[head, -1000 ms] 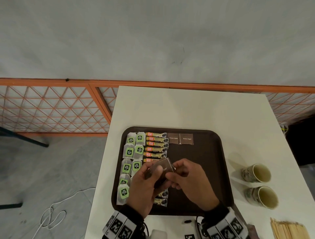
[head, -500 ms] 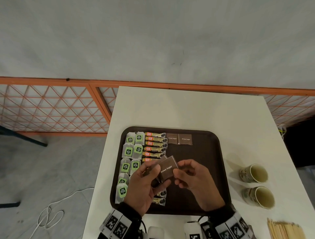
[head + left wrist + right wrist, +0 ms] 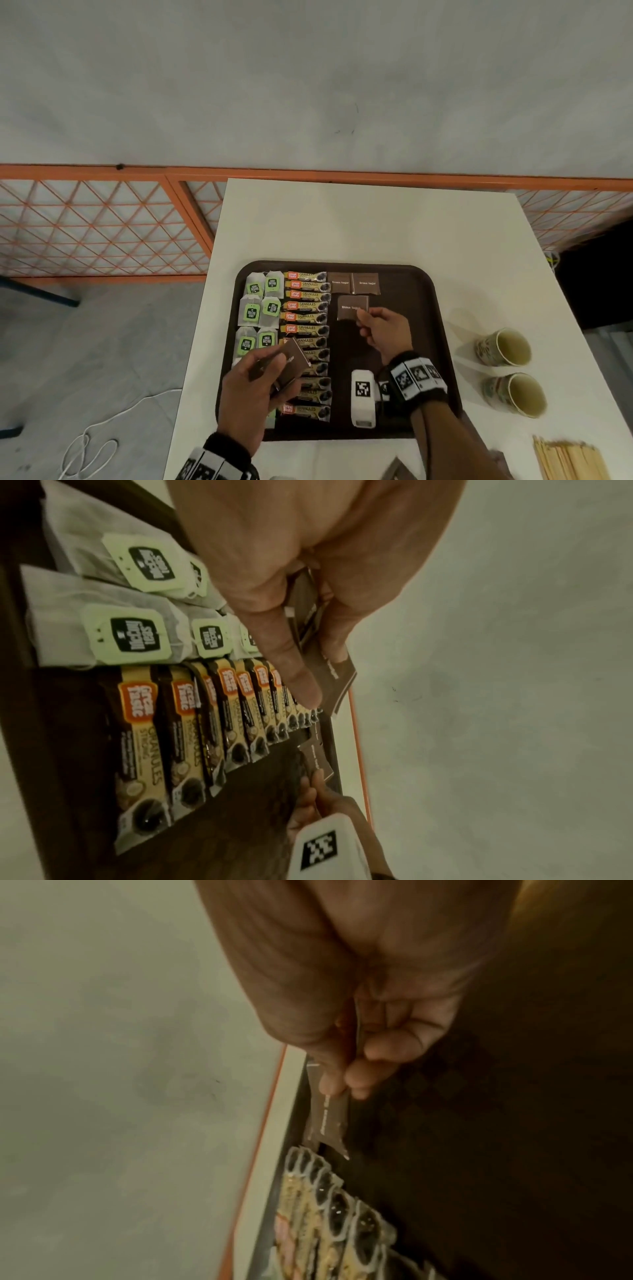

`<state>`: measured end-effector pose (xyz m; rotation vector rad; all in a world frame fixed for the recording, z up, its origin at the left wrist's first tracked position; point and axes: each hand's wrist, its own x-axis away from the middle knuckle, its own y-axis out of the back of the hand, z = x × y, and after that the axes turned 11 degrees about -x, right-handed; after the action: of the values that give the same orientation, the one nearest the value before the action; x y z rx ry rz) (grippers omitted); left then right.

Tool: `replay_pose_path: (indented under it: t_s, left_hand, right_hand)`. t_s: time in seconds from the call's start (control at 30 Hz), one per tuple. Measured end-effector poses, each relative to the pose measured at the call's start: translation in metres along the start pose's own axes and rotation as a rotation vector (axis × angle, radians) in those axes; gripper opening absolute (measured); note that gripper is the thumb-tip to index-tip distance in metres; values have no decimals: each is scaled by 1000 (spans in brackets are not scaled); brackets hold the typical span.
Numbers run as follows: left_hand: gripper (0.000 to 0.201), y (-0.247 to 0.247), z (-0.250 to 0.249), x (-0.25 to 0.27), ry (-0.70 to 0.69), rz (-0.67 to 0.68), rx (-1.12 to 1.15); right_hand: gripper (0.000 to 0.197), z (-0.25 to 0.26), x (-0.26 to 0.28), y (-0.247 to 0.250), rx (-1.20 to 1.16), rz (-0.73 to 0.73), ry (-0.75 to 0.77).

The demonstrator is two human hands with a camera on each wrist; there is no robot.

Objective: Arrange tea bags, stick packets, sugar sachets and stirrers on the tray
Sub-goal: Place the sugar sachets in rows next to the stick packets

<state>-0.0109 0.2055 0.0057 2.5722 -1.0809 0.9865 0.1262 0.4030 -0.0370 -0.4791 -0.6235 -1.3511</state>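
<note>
The tray's [image 3: 442,329] right half is bare brown surface, open to a hand from the right and near edges. Its left half is packed: tea bags [image 3: 260,308] along the left rim, stick packets [image 3: 305,339] in a column beside them. Two sugar sachets [image 3: 352,283] lie at the far rim. The right hand [image 3: 385,330] and its forearm cross the middle; the left hand [image 3: 253,387] hangs over the packets. Right of the tray stand two cups [image 3: 507,370], with stirrers [image 3: 572,460] nearer. The table's [image 3: 359,222] far part is bare.
</note>
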Motion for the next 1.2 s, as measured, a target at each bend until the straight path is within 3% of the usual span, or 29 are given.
replay_pose_path:
  t_s: [0.2, 0.37, 0.5, 0.67, 0.73, 0.8, 0.97, 1.03, 1.2]
  left_hand:
    - [18, 7, 6, 5, 31, 38, -49]
    - [17, 6, 4, 8, 40, 36, -58]
    - [15, 6, 1, 8, 26, 41, -64]
    - [19, 6, -3, 8, 40, 66, -16]
    - [26, 5, -5, 8, 58, 99, 21]
    - [31, 2, -8, 8, 57, 134, 37]
    - [26, -17, -16, 9, -3, 173, -38]
    - [23, -27, -16, 9, -31, 172, -98]
    - [19, -45, -14, 9, -46, 127, -134]
  right_hand:
    - [8, 1, -25, -16, 61, -33, 7]
    - [21, 1, -19, -21, 293, -141, 103]
    - [27, 4, -16, -24, 453, -125, 110]
    - [33, 2, -18, -25, 523, -153, 114]
    - [29, 3, -13, -21, 538, -177, 213]
    - [21, 12, 7, -15, 549, -96, 330]
    - [17, 30, 86, -6, 557, 552, 304]
    - [13, 27, 93, 1, 525, 588, 318]
    - [10, 25, 70, 24, 391, 426, 297]
